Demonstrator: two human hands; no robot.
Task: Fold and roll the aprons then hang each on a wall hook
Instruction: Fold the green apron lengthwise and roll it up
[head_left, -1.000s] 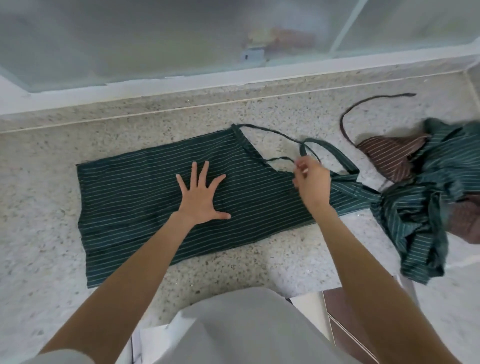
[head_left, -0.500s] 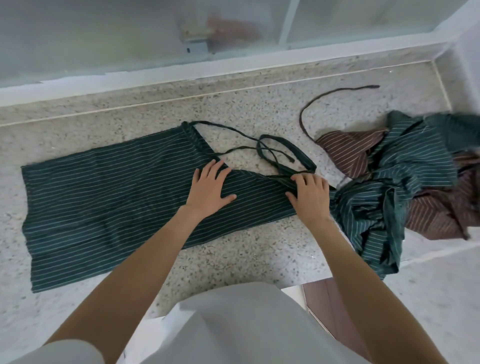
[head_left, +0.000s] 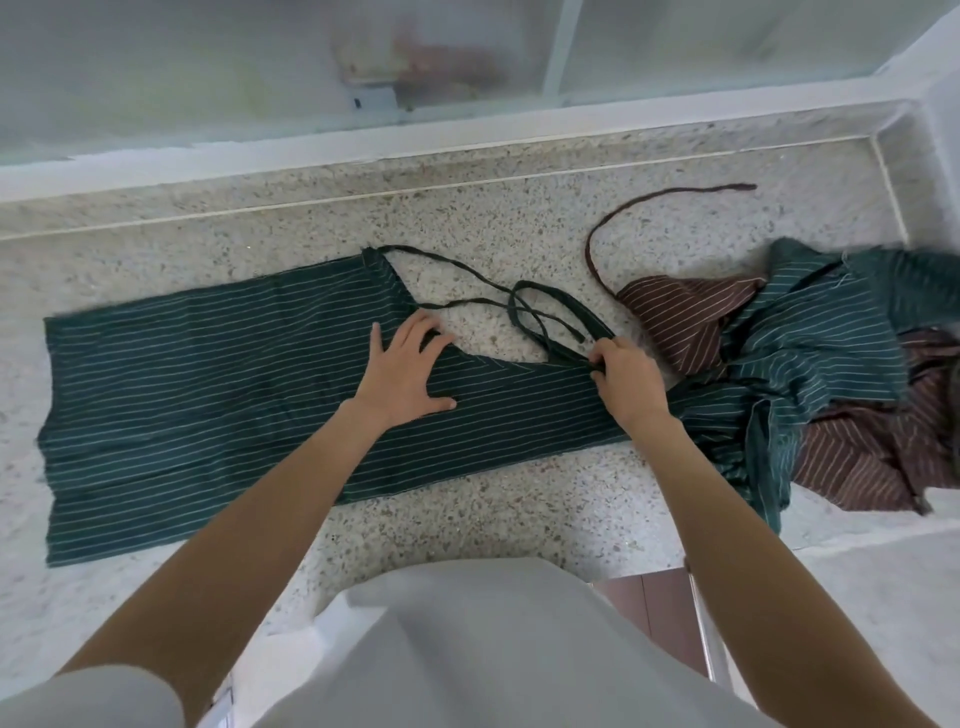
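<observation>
Now the left hand (head_left: 402, 371) has slid from the middle of the green apron (head_left: 218, 395) to its top edge and lies spread flat, while the right hand (head_left: 626, 387) has closed its grip, pinching the straps (head_left: 540, 317). Probably rolling starts soon; the apron lies folded flat along the counter (head_left: 467, 218), its right end touching the heap of aprons (head_left: 810, 374) by the right edge.

Green striped apron (head_left: 208, 395) flat, folded; others (head_left: 810, 374) heaped right

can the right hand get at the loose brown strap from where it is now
Probably yes. The right hand pinches the green apron's straps, and the brown strap curls on bare countertop just beyond it, with nothing lying over it. The hand would need to let go first.
</observation>
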